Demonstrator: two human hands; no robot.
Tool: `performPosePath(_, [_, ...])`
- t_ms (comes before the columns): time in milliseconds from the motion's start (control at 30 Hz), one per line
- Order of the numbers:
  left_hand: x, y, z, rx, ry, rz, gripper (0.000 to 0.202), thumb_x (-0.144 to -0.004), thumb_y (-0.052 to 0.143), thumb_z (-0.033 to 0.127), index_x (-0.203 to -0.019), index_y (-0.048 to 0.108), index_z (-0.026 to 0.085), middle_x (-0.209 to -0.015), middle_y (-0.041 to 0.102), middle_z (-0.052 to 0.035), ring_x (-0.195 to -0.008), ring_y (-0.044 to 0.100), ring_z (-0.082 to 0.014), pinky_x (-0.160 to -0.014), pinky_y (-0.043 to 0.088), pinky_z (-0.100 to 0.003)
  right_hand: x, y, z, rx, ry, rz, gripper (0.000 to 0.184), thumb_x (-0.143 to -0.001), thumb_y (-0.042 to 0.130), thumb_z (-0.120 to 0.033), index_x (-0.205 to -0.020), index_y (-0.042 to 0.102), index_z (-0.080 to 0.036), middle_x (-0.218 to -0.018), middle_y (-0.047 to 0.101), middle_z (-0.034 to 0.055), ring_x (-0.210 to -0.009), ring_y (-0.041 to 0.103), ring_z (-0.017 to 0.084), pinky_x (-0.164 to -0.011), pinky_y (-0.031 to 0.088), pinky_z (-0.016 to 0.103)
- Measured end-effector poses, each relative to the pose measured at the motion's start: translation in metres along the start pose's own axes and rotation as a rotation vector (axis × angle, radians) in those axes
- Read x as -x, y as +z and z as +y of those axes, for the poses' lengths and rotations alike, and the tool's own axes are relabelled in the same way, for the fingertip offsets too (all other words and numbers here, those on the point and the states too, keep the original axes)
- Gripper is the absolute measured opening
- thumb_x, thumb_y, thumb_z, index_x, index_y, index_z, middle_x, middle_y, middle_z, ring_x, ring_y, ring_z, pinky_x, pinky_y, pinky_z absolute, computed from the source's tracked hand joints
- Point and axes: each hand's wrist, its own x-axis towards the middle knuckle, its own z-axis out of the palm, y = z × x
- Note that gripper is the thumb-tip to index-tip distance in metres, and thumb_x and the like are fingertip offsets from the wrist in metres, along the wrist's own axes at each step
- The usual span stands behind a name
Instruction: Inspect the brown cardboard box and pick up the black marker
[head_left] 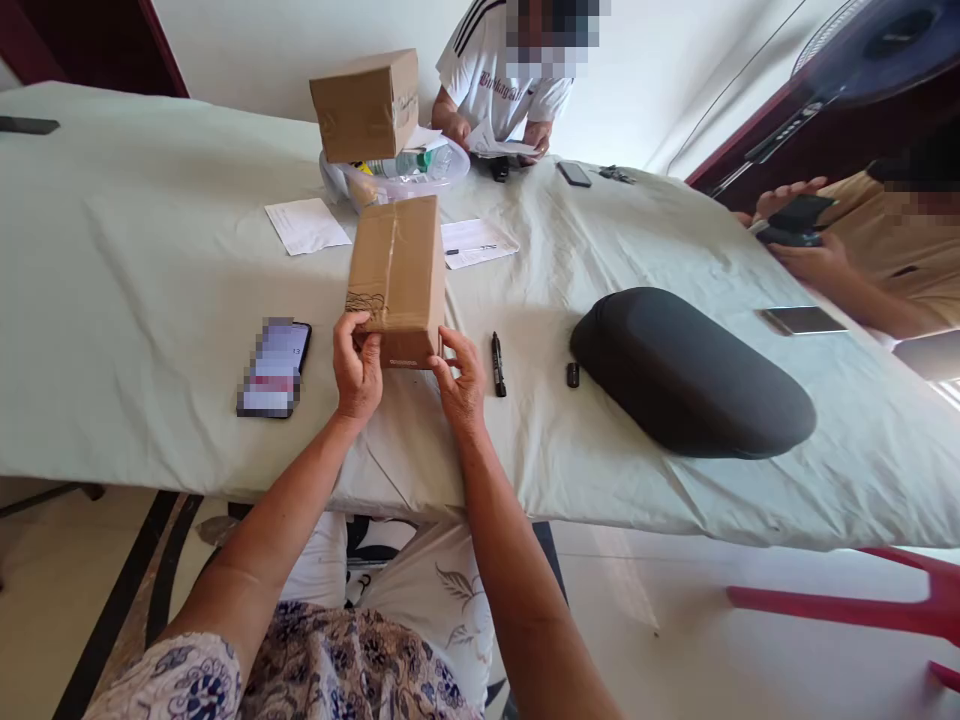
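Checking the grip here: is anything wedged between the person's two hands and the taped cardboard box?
Nothing visible. The left hand and right hand grip the near end of the cardboard box directly; the black marker lies apart, to its right.

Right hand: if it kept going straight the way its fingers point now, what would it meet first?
The right hand already touches the near end of the taped cardboard box, fingers pointing up and away, so it would press into the box first. The left hand grips the other near corner. Depth beyond is unclear.
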Motion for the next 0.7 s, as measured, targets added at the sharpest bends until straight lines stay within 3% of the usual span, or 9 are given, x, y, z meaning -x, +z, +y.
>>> performPosePath(133, [-0.006, -0.005, -0.003, 0.048, -0.145, 0.046, 0.053, -0.100, 0.047, 0.072, -0.126, 0.052, 0.026, -0.121, 0.061, -0.0089, -0.111, 0.064, -0.0203, -0.100, 0.051, -0.034, -0.001, 0.001, 0.003, 0.014, 0.088, -0.011, 0.054, -0.089, 0.068, -0.068, -0.125, 0.075, -0.028, -0.134, 0.073, 0.0113, -0.123, 0.067, 0.026, -0.087, 0.061, 0.037])
performPosePath(233, [-0.006, -0.004, -0.008, 0.080, -0.219, 0.011, 0.058, -0.097, 0.047, 0.076, -0.127, 0.049, 0.027, -0.126, 0.060, -0.0100, -0.117, 0.063, -0.0215, -0.101, 0.052, -0.034, -0.001, 0.001, 0.004, -0.049, 0.148, 0.006, 0.057, -0.088, 0.069, -0.067, -0.127, 0.074, -0.027, -0.125, 0.075, 0.0110, -0.098, 0.071, 0.020, -0.078, 0.061, 0.034])
performPosePath(300, [-0.004, -0.003, -0.012, 0.154, -0.348, -0.049, 0.061, -0.097, 0.044, 0.079, -0.133, 0.044, 0.029, -0.134, 0.059, -0.0118, -0.122, 0.063, -0.0225, -0.098, 0.056, -0.035, 0.000, 0.000, 0.001, -0.058, 0.120, 0.062, 0.054, -0.089, 0.070, -0.065, -0.125, 0.075, -0.026, -0.114, 0.075, 0.0095, -0.084, 0.067, 0.016, -0.072, 0.060, 0.032])
performPosePath(367, [-0.002, 0.000, -0.014, 0.256, -0.514, -0.111, 0.067, -0.096, 0.041, 0.081, -0.141, 0.036, 0.031, -0.146, 0.055, -0.0145, -0.128, 0.063, -0.0241, -0.094, 0.060, -0.037, 0.001, -0.001, -0.005, -0.038, 0.041, 0.120, 0.048, -0.088, 0.074, -0.062, -0.119, 0.077, -0.026, -0.106, 0.072, 0.0073, -0.082, 0.065, 0.016, -0.069, 0.059, 0.030])
performPosePath(433, [-0.001, 0.003, -0.014, 0.324, -0.614, -0.162, 0.078, -0.094, 0.043, 0.083, -0.151, 0.025, 0.032, -0.162, 0.045, -0.0167, -0.141, 0.058, -0.0266, -0.100, 0.061, -0.040, 0.003, 0.000, -0.011, -0.022, -0.029, 0.119, 0.042, -0.088, 0.076, -0.059, -0.115, 0.077, -0.027, -0.098, 0.069, 0.0049, -0.081, 0.063, 0.015, -0.067, 0.058, 0.028])
performPosePath(567, [0.002, 0.006, -0.007, 0.279, -0.607, -0.241, 0.117, -0.084, 0.058, 0.086, -0.165, -0.005, 0.030, -0.178, 0.022, -0.0176, -0.165, 0.031, -0.0282, -0.126, 0.045, -0.046, 0.008, 0.006, -0.019, -0.024, -0.080, 0.054, 0.038, -0.093, 0.071, -0.057, -0.115, 0.075, -0.026, -0.081, 0.063, -0.0009, -0.068, 0.056, 0.013, -0.064, 0.056, 0.028])
performPosePath(700, [0.003, 0.005, 0.001, 0.273, -0.606, -0.313, 0.139, -0.075, 0.061, 0.093, -0.165, -0.022, 0.026, -0.180, 0.013, -0.0207, -0.168, 0.022, -0.0300, -0.132, 0.036, -0.049, 0.011, 0.012, -0.018, -0.021, -0.087, 0.048, 0.041, -0.092, 0.070, -0.059, -0.114, 0.073, -0.025, -0.075, 0.061, -0.0028, -0.063, 0.056, 0.012, -0.064, 0.056, 0.030])
